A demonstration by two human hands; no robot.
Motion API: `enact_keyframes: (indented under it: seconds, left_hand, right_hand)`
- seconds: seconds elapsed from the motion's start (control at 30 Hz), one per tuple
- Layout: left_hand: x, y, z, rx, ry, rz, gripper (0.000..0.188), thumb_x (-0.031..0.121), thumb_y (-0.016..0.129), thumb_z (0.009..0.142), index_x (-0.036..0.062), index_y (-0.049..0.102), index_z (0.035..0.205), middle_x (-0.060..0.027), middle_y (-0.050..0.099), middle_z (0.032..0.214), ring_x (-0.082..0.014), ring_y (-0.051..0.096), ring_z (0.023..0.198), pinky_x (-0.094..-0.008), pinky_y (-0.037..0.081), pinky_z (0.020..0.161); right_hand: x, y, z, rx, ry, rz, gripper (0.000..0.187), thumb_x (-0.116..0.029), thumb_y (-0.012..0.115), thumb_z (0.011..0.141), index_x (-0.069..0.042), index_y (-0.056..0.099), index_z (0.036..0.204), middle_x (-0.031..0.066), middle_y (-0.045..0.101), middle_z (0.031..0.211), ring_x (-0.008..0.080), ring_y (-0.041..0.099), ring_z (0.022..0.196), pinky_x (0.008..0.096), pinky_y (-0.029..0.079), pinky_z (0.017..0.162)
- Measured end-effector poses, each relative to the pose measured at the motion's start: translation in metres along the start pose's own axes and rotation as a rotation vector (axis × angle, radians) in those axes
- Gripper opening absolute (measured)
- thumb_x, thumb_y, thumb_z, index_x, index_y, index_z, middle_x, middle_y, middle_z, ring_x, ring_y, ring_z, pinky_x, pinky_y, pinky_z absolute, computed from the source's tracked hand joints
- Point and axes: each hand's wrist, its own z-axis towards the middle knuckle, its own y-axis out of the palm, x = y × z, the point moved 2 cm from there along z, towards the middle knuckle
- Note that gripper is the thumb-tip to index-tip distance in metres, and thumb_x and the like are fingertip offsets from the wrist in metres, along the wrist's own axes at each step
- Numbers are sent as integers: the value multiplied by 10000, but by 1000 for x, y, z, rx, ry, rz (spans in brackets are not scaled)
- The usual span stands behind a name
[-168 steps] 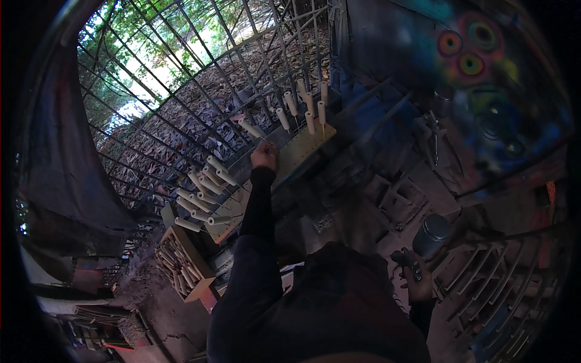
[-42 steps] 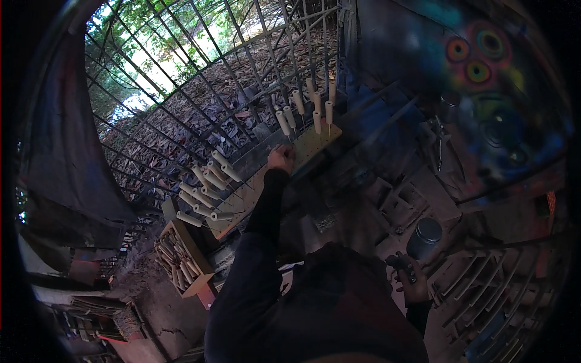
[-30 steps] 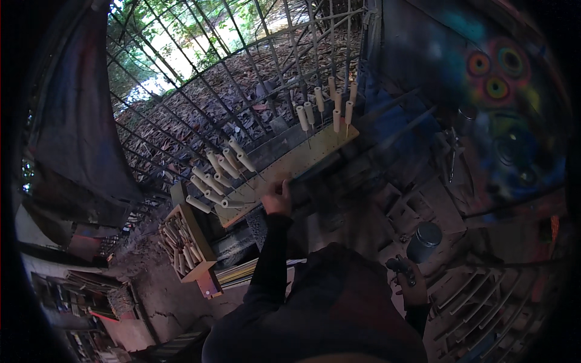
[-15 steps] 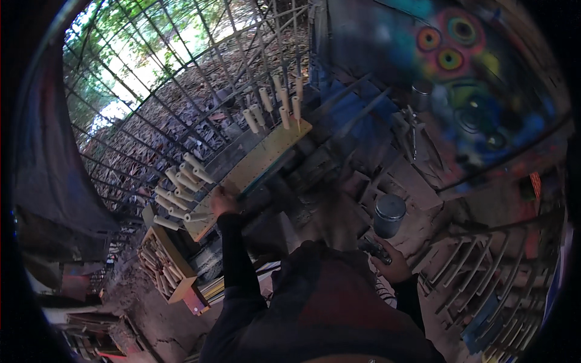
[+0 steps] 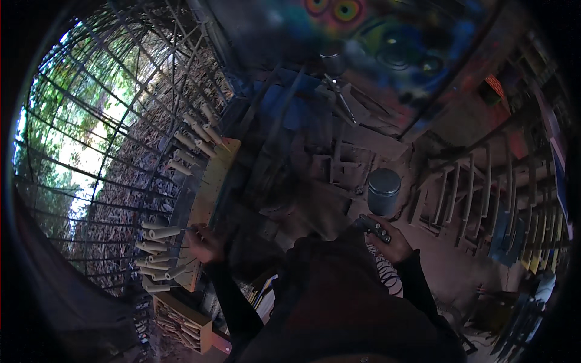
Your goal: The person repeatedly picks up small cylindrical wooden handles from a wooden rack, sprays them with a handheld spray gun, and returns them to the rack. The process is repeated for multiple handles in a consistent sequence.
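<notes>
My right hand [image 5: 394, 240] is wrapped around a spray gun [image 5: 376, 230] with small knobs at its back. A grey lidded cup [image 5: 384, 191] sits on the gun's far side, and a coiled air hose [image 5: 386, 271] hangs below. My left hand [image 5: 207, 244] is at the near half of a long yellowish board [image 5: 209, 196] with rows of small holes. Its fingers pinch at the thin stick of a pale cylinder [image 5: 164, 232]; the fingertips are partly hidden. Several like pale cylinders stand on sticks around it, and another group [image 5: 196, 130] stands at the board's far end.
A wooden box [image 5: 181, 327] of short sticks is below the board. A metal-bar grille [image 5: 109, 157] runs along the left. Ahead, a second spray gun [image 5: 342, 100] hangs by a paint-spattered panel [image 5: 393, 48]. Slatted racks [image 5: 469, 187] stand at right.
The view has turned to the right, so the board now lies further left. My left hand has come in closer to the near group of cylinders. The spray gun stays in my right hand.
</notes>
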Motion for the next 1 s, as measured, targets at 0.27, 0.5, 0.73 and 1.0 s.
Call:
enact_keyframes:
  seconds: [0.27,0.5,0.73,1.0]
  left_hand:
    - [114,113,-95,-826,140,-458,138,148,595,924,17,613,963,-120,642,801,-202,648,725,-344,503,646]
    - [70,209,-133,-1061,227,-334,220,231,642,876,17,673,919,-101,661,736,-229,665,715,-342,504,640]
    - [82,200,-135,-1165,79,-370,226,246,638,883,31,677,940,-86,677,753,-207,663,699,-341,507,677]
    - [80,196,-141,-1088,109,-321,242,262,652,871,44,682,971,-143,701,835,-273,690,805,-372,524,716]
  right_hand:
    - [-45,-24,-5,166,28,43,440,-197,611,935,-89,446,1329,161,637,1107,249,631,1054,341,472,891]
    - [-83,-37,-19,308,-113,88,424,-130,608,918,-56,458,1308,150,639,1063,231,635,982,328,473,861]
    - [-93,-40,-31,388,-251,83,427,-53,594,894,-27,447,1294,137,639,982,196,637,900,310,477,797]
    - [-82,-22,-42,248,-284,12,440,-40,620,868,-32,464,1280,108,615,816,182,620,731,295,469,693]
